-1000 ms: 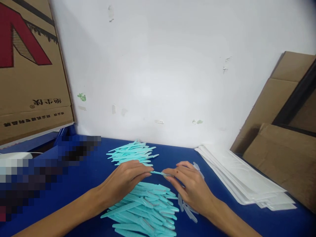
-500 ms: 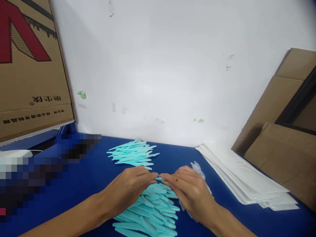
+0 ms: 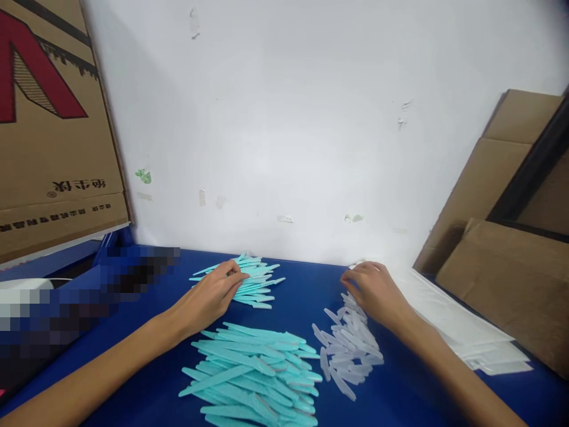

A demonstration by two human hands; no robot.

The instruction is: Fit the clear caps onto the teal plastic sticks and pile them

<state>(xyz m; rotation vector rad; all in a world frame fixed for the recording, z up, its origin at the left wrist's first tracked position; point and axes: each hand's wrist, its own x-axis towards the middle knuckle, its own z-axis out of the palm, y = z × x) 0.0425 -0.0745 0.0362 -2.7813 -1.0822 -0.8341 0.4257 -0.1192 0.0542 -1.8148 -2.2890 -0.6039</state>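
Note:
Slim turquoise eyebrow razors (image 3: 249, 373) form a large heap at the front of the blue table. Farther back lies a smaller pile of the same razors (image 3: 262, 289). My left hand (image 3: 217, 290) is over this far pile, thumb and fingers pinched on a razor among the others; its fingers partly hide it. Small translucent caps (image 3: 349, 344) lie heaped to the right of the front razors. Just above the far end of the caps is my right hand (image 3: 373, 290), its fingertips pressed together. Whatever they may hold is too small to make out.
A stack of flat white bags (image 3: 462, 332) lies at right, beside brown cardboard (image 3: 502, 284). A large printed carton (image 3: 62, 136) stands at left. The white wall (image 3: 275, 130) closes off the table's back edge. A blurred patch covers the left side.
My hands have parted from where they met over the front heap. The left went left and back to the far razors; the right went right and back, uncovering the caps.

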